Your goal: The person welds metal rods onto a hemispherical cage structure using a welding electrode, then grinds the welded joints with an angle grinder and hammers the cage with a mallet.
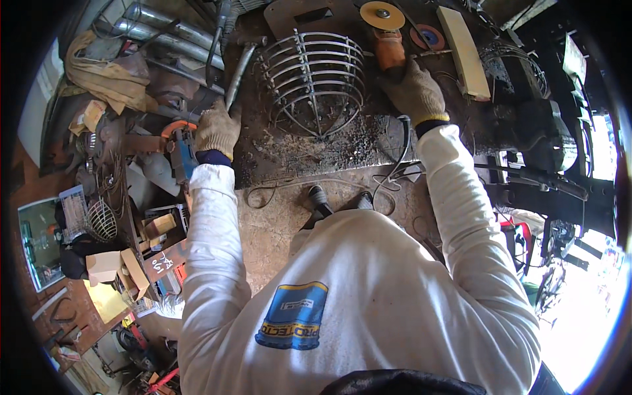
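In my gloved left hand (218, 128), at the left of the workbench, the fingers close round the lower handle of a metal hammer (239, 74). Its head points away from me. My gloved right hand (416, 94) is wrapped round the body of an orange angle grinder (390, 49); a yellowish disc (382, 15) is fitted at its far end. Between my hands a cage of curved metal bars (305, 60) lies on the dark workbench (263, 158), touched by neither hand. My right fingers are partly hidden behind the glove's back.
Beyond my right hand lie another disc (428, 37), a pale rectangular bar (465, 56) and coiled wire (520, 59). A cable (403, 141) drops over the bench's near edge to the floor. At left are metal cylinders (155, 39), crumpled cloth (105, 72) and an open cardboard box (105, 266).
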Demonstrator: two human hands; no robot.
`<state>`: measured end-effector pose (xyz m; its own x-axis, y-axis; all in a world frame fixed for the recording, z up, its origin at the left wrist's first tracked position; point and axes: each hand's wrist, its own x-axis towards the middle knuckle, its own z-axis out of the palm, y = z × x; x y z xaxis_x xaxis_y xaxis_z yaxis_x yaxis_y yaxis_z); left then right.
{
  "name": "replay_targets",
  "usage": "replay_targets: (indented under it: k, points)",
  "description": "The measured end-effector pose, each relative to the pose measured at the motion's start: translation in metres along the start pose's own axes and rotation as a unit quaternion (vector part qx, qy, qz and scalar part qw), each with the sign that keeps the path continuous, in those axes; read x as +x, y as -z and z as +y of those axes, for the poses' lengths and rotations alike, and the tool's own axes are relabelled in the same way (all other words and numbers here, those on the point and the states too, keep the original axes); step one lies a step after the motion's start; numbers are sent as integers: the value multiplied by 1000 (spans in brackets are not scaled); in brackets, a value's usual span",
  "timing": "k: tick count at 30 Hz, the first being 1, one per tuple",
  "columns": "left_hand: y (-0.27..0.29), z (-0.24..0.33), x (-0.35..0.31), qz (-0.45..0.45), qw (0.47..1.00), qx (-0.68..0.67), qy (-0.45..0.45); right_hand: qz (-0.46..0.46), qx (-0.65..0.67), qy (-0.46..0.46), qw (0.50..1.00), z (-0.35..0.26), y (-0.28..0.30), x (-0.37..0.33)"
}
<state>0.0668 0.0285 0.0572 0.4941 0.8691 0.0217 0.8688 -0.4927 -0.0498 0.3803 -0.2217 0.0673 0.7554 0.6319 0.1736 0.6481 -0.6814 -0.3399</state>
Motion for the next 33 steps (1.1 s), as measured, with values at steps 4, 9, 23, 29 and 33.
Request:
replay_targets:
  k: [4,9,23,29,33]
  points:
    - [3,-8,6,-19,999,10,-35,-95,-8,-70,993,-11,6,-16]
    - [-2,-24,19,19,996,-52,-63,-36,18,-52,998,13,-12,-1]
    - [27,-23,-85,100,889,-442,-62,180,-50,-34,982,-13,1,6]
    - [32,90,-151,90,800,-536,-254,-47,594,72,800,-103,48,-121]
    - [40,133,-149,56,778,-490,-390,9,614,-91,784,-77,71,-126]
